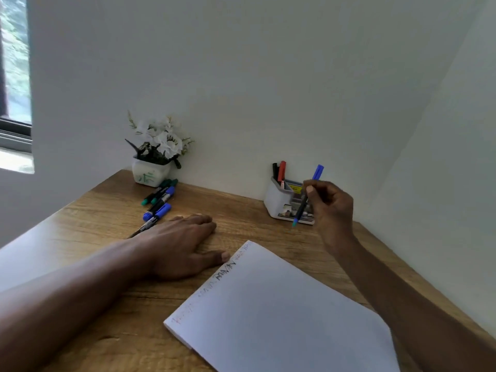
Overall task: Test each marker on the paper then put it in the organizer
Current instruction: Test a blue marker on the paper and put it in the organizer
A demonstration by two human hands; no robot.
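My right hand (331,205) grips a slim blue marker (318,173) in the air, just in front of the white organizer (276,201) at the back right of the desk. The marker is tilted, blue cap up and tip down. A red marker (281,170) and a black one stand in the organizer. My left hand (182,245) lies flat on the wooden desk, fingers spread, beside the top left edge of the white paper pad (281,312). Scribbled test marks run along that edge. Several loose markers (159,200) lie in a group beyond my left hand.
A white pot of white flowers (154,157) stands at the back of the wooden desk (107,210) against the wall. White walls close in the back and right sides. A window (14,76) is at the far left.
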